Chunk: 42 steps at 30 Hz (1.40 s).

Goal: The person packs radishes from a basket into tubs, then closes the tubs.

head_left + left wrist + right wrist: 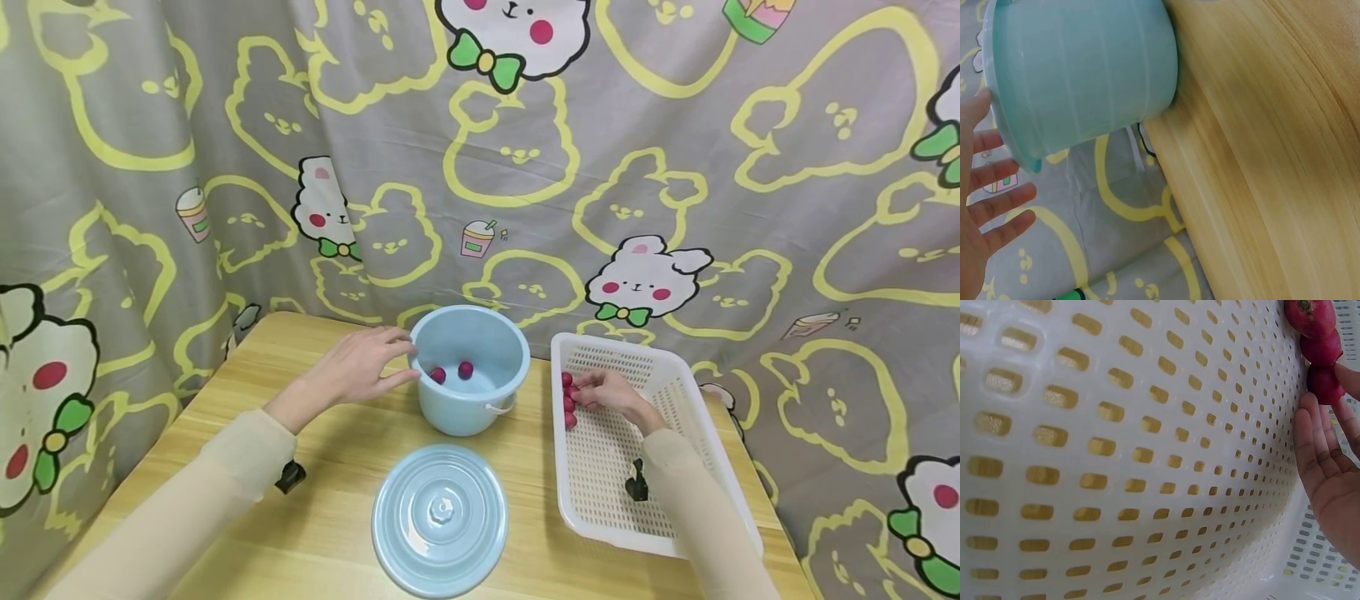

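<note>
Radishes (466,370) in bucket (459,413) (head-view only)

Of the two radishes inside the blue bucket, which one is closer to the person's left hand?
In the head view, it's the radish on the left; the other radish lies to its right, farther from the left hand.

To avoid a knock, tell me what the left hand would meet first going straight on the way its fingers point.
Most likely the light blue round plastic bucket, on its left side in the head view; the left hand looks right beside it, though depth leaves contact unclear.
</note>
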Tool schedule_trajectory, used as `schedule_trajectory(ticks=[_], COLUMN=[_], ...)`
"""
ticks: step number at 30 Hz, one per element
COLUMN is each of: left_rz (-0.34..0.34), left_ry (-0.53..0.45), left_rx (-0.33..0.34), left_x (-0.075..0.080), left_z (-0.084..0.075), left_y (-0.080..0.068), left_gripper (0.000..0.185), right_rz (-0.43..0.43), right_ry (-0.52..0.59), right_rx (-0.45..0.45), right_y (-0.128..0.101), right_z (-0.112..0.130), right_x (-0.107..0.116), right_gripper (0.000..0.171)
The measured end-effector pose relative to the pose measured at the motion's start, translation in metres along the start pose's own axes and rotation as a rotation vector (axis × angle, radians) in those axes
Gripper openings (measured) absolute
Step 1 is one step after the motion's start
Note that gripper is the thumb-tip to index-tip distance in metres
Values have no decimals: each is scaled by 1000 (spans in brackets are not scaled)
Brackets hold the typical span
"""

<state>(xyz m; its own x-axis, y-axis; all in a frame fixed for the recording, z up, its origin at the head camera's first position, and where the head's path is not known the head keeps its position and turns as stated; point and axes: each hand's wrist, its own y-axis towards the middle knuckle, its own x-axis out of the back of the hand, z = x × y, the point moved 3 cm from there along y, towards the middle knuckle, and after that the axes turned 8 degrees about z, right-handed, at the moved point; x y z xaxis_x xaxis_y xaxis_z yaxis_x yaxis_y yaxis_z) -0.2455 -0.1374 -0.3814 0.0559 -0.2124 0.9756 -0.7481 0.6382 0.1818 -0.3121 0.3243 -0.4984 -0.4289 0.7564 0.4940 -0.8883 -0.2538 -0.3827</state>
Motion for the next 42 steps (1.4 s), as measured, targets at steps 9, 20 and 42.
schedule_trajectory(ticks=[9, 20, 42], left_rz=[-9, -7, 7], left_ry=[-1, -6, -8], left_rx=[-9, -8, 7], left_x=[0, 0, 1], left_z=[-2, -3, -1], left_y=[-1, -1, 1], left_gripper=[43, 43, 43], right_rz=[-14, -21, -25], right_ry=[-19, -34, -14], right_rx=[-16, -26, 22], right_y=[-2, -8, -25], right_z=[-1, -4, 10], right_x=[-1, 3, 22], right_gripper=[38, 39, 40])
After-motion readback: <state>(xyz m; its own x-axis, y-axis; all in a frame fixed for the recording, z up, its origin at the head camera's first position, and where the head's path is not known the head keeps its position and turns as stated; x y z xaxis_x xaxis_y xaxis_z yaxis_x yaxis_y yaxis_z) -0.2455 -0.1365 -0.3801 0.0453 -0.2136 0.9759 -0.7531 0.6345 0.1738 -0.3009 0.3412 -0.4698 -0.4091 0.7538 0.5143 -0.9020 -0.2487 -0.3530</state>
